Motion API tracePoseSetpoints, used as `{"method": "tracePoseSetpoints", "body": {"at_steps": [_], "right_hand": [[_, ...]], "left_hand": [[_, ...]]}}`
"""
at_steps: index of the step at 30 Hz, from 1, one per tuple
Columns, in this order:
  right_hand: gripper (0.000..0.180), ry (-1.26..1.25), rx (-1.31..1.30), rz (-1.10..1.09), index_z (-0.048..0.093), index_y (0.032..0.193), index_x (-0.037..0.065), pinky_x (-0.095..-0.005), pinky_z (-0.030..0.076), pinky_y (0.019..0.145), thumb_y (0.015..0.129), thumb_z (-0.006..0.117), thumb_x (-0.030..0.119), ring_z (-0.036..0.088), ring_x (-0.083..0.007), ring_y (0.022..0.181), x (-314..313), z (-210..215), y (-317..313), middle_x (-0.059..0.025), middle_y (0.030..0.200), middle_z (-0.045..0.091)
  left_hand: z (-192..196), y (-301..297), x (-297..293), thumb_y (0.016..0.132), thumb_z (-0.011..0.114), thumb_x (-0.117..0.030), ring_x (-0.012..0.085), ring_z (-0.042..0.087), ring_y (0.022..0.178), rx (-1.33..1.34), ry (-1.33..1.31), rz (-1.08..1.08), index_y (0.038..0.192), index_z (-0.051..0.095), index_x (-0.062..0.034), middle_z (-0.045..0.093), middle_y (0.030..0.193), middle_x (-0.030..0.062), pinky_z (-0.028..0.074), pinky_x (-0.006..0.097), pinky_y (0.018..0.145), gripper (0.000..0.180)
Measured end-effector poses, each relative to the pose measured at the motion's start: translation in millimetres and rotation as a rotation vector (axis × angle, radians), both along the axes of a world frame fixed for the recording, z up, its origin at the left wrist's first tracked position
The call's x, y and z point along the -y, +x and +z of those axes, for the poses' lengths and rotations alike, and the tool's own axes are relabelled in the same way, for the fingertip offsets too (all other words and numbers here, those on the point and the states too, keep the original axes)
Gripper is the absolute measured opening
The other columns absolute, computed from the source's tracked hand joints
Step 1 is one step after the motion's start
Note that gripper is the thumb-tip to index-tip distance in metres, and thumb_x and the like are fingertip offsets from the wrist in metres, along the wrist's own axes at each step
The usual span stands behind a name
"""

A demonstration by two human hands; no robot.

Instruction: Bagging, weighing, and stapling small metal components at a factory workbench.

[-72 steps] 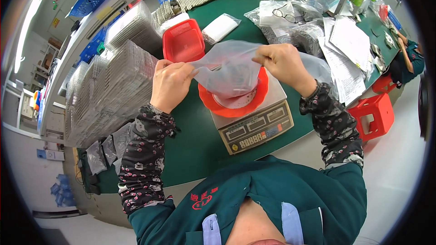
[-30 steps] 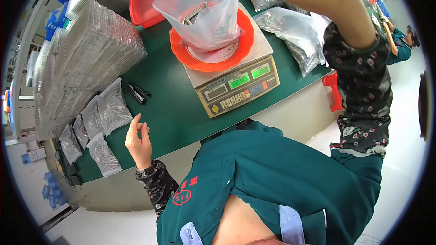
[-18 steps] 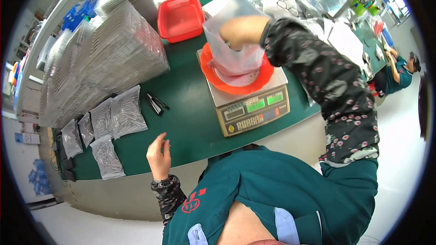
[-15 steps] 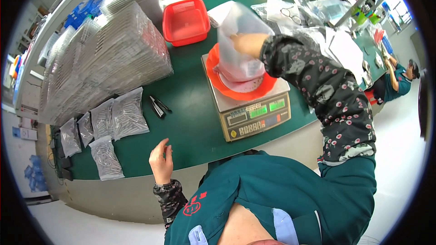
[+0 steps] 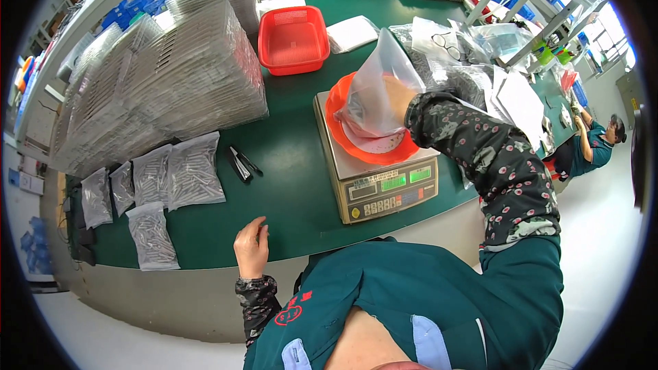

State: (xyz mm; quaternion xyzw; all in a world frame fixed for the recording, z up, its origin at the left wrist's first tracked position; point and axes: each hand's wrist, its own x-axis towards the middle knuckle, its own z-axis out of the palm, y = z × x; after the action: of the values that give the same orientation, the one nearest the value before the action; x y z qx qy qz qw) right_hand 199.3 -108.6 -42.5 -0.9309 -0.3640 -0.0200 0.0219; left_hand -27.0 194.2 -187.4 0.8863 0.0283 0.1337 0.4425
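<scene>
Reaching right hand [image 5: 396, 92] inside clear bag [image 5: 373, 89] on scale; grip hidden, cannot tell.

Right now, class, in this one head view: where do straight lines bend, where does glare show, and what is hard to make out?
Head view: the green table edge curves toward the rim, a fisheye effect; black corners ring the picture. Glare whitens the stacked clear trays. The right hand is veiled inside the clear bag on the scale; the left hand is sharp.
</scene>
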Motion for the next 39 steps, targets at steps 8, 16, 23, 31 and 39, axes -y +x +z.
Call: {"method": "tracePoseSetpoints", "body": {"at_steps": [8, 16, 23, 31, 39], "right_hand": [[0.019, 0.066, 0.048, 0.134, 0.060, 0.077, 0.003, -0.0395, 0.045, 0.066, 0.073, 0.052, 0.020, 0.056, -0.0344, 0.073, 1.5, 17.3, -11.8, -0.0186, 0.075, 0.059], [0.031, -0.028, 0.136, -0.105, 0.052, 0.097, 0.003, -0.0414, 0.045, 0.070, 0.069, 0.058, 0.016, 0.057, -0.0352, 0.079, 6.0, 56.3, -6.2, -0.0213, 0.083, 0.058], [0.027, 0.317, 0.083, -0.194, 0.048, 0.101, 0.007, -0.0401, 0.047, 0.061, 0.076, 0.055, 0.011, 0.059, -0.0337, 0.071, 16.0, 69.4, -8.9, -0.0188, 0.080, 0.058], [0.014, 1.068, -0.495, -0.303, 0.050, 0.094, 0.001, -0.0202, 0.040, 0.037, 0.082, 0.051, 0.008, 0.052, -0.0081, 0.048, 45.1, 128.7, -35.1, -0.0057, 0.076, 0.059], [0.012, 1.149, -0.527, -0.703, 0.049, 0.086, -0.001, -0.0242, 0.039, 0.035, 0.079, 0.049, 0.008, 0.047, -0.0119, 0.046, 186.6, 90.1, -81.3, -0.0086, 0.073, 0.053]], "left_hand": [[-1.8, 2.4, -1.8, 0.079, 0.052, -0.005, 0.0233, 0.057, 0.063, -0.073, 0.029, -0.082, 0.090, 0.059, -0.0033, 0.059, 0.069, 0.0081, 0.044, 0.033, 0.060, 0.013], [-6.6, 7.0, -0.6, 0.080, 0.051, -0.006, 0.0229, 0.057, 0.062, -0.111, 0.037, -0.128, 0.090, 0.058, -0.0035, 0.057, 0.068, 0.0080, 0.044, 0.033, 0.060, 0.013], [2.1, 19.3, 13.4, 0.080, 0.051, -0.006, 0.0232, 0.056, 0.062, -0.122, 0.050, -0.188, 0.091, 0.058, -0.0037, 0.057, 0.068, 0.0081, 0.044, 0.033, 0.059, 0.012], [2.7, 30.6, 44.8, 0.080, 0.051, -0.005, 0.0224, 0.056, 0.061, -0.113, 0.066, -0.204, 0.091, 0.058, -0.0023, 0.057, 0.070, 0.0097, 0.044, 0.032, 0.058, 0.013], [13.2, 32.5, 91.3, 0.079, 0.053, -0.003, 0.0217, 0.057, 0.061, -0.122, 0.086, -0.263, 0.092, 0.058, -0.0005, 0.058, 0.072, 0.0116, 0.045, 0.031, 0.057, 0.014]]}}
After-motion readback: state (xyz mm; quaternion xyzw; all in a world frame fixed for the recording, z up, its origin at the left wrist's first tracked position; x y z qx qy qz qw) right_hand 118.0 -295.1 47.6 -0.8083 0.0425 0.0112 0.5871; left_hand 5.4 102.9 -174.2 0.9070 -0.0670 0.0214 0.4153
